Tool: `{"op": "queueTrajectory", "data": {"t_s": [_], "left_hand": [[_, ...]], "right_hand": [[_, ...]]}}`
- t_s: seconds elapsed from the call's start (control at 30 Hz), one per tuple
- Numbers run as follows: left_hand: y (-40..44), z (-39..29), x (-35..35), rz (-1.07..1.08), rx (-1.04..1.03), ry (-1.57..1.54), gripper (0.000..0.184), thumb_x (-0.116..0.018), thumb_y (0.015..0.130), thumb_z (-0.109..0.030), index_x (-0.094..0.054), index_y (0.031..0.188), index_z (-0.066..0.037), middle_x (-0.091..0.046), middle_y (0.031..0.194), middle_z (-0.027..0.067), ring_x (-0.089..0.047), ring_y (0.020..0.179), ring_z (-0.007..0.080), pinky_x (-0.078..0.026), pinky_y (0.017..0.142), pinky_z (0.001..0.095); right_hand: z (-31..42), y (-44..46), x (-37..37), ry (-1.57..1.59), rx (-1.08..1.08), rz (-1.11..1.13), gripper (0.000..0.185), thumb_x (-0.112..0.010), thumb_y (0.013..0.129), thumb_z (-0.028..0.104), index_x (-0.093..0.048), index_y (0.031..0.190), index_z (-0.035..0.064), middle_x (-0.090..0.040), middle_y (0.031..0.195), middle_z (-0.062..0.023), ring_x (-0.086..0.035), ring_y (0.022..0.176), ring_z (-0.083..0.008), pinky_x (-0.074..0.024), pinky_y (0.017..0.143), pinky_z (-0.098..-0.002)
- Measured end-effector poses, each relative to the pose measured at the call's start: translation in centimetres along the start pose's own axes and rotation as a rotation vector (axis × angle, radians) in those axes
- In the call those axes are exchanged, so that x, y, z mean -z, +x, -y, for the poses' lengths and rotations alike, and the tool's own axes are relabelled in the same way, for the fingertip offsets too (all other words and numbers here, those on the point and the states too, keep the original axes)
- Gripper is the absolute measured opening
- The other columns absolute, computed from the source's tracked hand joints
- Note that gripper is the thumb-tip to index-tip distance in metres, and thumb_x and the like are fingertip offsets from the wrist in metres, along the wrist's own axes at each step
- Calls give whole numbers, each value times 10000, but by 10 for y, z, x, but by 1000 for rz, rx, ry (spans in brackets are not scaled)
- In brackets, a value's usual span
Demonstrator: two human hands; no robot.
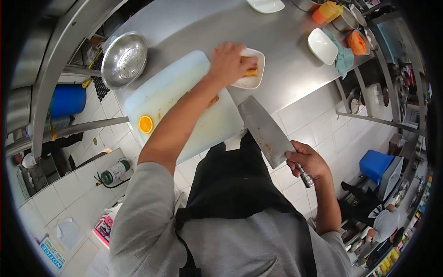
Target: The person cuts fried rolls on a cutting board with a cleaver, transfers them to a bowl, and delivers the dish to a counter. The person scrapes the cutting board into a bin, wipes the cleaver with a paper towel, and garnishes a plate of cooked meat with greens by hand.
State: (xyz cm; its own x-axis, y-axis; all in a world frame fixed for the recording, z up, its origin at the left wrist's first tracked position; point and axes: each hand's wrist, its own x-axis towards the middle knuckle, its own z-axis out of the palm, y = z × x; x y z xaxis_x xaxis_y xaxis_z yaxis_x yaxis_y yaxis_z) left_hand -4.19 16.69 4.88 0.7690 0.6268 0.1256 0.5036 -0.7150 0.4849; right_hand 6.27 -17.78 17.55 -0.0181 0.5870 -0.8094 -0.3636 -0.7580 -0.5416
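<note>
My left hand [230,63] reaches over the near-left side of a white bowl [260,67]. Its fingers are blurred by motion and touch or hover over browned food pieces [250,73] in the bowl; whether they grip one cannot be made out. My right hand [307,160] is closed round the metal handle of a wide cleaver [265,131], whose stained blade points up and left past the counter edge. On the white cutting board [194,64] lie an orange half [146,124] and browned food bits [212,101], partly hidden behind my left forearm.
A metal bowl [124,60] sits left of the board. At the right of the steel counter [286,87] are a white dish [322,46], a green cloth [344,57] and orange bottles [325,12]. Another person [385,224] is at the lower right.
</note>
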Motion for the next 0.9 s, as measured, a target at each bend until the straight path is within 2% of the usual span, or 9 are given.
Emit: {"op": "queueTrajectory", "data": {"t_s": [0.07,0.17,0.37,0.43,0.53,0.63,0.7,0.8,0.9], "left_hand": [[-11,26,27,-100,55,-100,583,-624,996,-556,-673,1331,-81,-634,1300,175,-535,1256,369,-405,1068,530],[-53,66,51,-85,163,-123,549,-623,1008,-521,-668,1330,-78,-633,1281,177,-536,1237,385,-416,1051,552],[-125,46,39,-66,231,127,597,-706,945,-518,-648,1328,-63,-602,1287,169,-530,1210,389,-428,1040,543],[-134,31,32,-105,317,165,636,-746,902,-534,-645,1321,-67,-579,1284,154,-520,1202,387,-421,1024,553],[-140,25,33,-154,371,149,602,-748,907,-510,-646,1311,-76,-568,1274,152,-513,1193,376,-410,1015,550],[-135,15,38,-172,343,89,591,-752,904,-497,-650,1304,-76,-568,1266,154,-513,1178,365,-406,1004,532],[-117,0,38,-185,228,51,580,-754,900,-484,-652,1302,-78,-580,1244,149,-521,1164,363,-407,1002,526],[-72,-28,37,-170,107,4,568,-751,894,-474,-664,1298,-84,-602,1213,140,-534,1144,358,-408,997,514],[-21,-33,19,-123,14,0,560,-743,887,-474,-682,1294,-95,-623,1190,131,-548,1133,350,-408,988,498]], "right_hand": [[-1,8,1,-114,-33,59,131,-607,1032,143,-603,981,22,-562,686,-18,-536,501,-106,-442,482,-275],[1,31,0,-219,-36,155,133,-606,1032,152,-601,970,35,-561,671,-16,-531,489,-111,-436,478,-278],[4,95,-26,-291,0,265,128,-594,1025,158,-570,977,42,-563,681,-23,-537,495,-116,-441,486,-287],[4,121,-48,-250,50,284,130,-599,1027,160,-547,979,51,-566,690,-25,-542,500,-118,-443,485,-290],[0,145,-71,-183,119,299,139,-604,1031,157,-517,976,64,-568,701,-28,-546,503,-124,-445,482,-298],[-1,135,-73,-147,152,259,161,-608,1035,157,-506,964,55,-572,699,-37,-553,502,-134,-442,483,-294],[1,122,-65,-104,174,205,170,-608,1041,162,-507,965,49,-571,695,-40,-555,502,-136,-438,484,-291],[5,108,-43,-10,190,62,157,-595,1061,177,-524,1000,51,-558,700,-30,-537,497,-132,-428,482,-290],[35,100,-30,92,233,18,124,-589,1059,166,-549,1034,51,-550,710,-22,-516,489,-131,-424,484,-281]]}}
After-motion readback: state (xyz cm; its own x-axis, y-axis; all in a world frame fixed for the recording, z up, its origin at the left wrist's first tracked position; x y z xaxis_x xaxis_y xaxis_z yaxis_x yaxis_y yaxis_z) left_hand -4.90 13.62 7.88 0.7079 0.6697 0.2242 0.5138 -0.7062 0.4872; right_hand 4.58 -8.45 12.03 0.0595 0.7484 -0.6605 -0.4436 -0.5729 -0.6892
